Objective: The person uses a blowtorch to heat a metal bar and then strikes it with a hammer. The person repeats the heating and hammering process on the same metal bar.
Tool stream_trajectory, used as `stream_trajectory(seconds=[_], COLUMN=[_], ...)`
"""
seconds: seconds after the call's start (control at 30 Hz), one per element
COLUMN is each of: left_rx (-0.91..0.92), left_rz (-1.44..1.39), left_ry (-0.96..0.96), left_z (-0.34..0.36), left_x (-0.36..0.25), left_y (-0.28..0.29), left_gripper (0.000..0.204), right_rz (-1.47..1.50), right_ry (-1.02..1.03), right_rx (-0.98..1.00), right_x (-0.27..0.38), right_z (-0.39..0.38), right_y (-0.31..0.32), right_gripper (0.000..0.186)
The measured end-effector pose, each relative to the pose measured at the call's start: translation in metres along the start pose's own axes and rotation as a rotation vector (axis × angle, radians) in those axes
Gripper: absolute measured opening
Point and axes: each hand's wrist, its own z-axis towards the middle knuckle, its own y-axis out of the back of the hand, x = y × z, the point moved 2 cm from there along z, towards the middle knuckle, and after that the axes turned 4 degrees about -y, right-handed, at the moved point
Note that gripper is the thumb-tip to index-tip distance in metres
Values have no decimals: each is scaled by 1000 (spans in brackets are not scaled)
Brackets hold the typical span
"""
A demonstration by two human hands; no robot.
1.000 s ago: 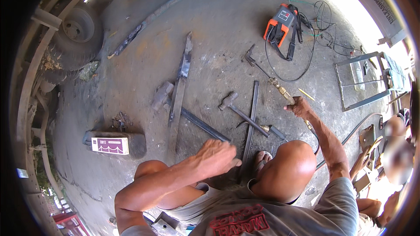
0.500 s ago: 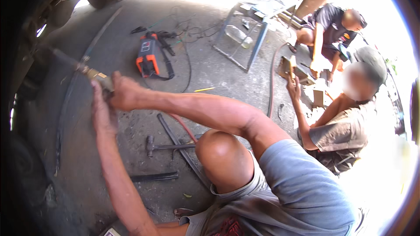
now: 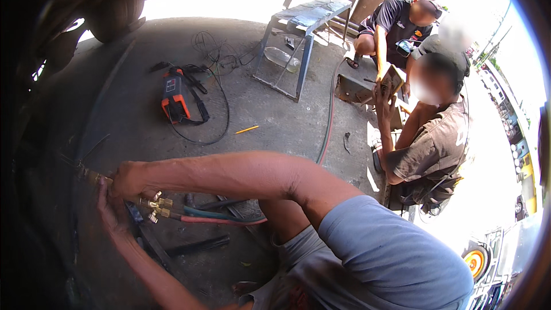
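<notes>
One gas torch (image 3: pixel 92 177), valved, being held at far left.
Being gripped by curled right hand (image 3: pixel 130 179) and part-closed left hand (image 3: pixel 111 209); seemingly being adjusted, steady support being called for.

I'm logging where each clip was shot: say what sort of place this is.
Probably a vehicle repair or metalworking yard: a brass-fitted gas torch on two hoses, an orange-and-black power unit on the floor, and a large dark wheel at the upper left suggest it.
</notes>
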Motion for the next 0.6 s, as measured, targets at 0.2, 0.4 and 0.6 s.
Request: stream_trajectory(seconds=[0.2,0.4,0.6], left_rx=[264,312,180], left_rz=[109,482,762], left_ry=[-182,-227,-66], left_z=[-28,-47,-42], left_x=[-59,-74,-45], left_y=[-50,-97,-107], left_gripper=[58,66,51], right_rz=[487,660,380], right_ry=[32,98,151], right_rx=[445,397,-229], right_x=[22,8,-3], right_z=[-33,-38,-35], right_y=[19,16,33], right_gripper=[84,88,91])
